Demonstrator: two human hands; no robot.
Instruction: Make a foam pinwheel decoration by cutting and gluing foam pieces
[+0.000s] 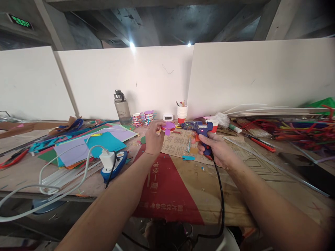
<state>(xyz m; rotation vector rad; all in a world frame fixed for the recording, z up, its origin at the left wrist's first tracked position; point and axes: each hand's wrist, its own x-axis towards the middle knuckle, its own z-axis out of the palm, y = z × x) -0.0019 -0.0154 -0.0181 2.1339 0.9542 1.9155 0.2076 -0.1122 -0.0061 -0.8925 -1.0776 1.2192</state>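
Note:
My left hand (155, 138) pinches a small round paper piece (169, 125), purple on top with a red and white rim and a purple tab hanging from its near side. In my right hand (213, 148) is a blue hot glue gun (205, 130), its fingers wrapped round the handle. The nozzle end points left toward the paper piece, with a gap between them. A black cord (221, 195) runs down from the gun's handle. Beneath both hands lies a printed cardboard sheet (174, 148), with a short blue strip (188, 158) on it.
Coloured paper sheets (74, 150) and a power strip (117, 167) with a white plug lie to the left. Behind stand a water bottle (122, 109), small stacked paper-cup pieces (148, 118), a clock (168, 118) and paper cups (182, 113). A red utility knife (261, 143) and a dark phone-like slab (309, 170) are right.

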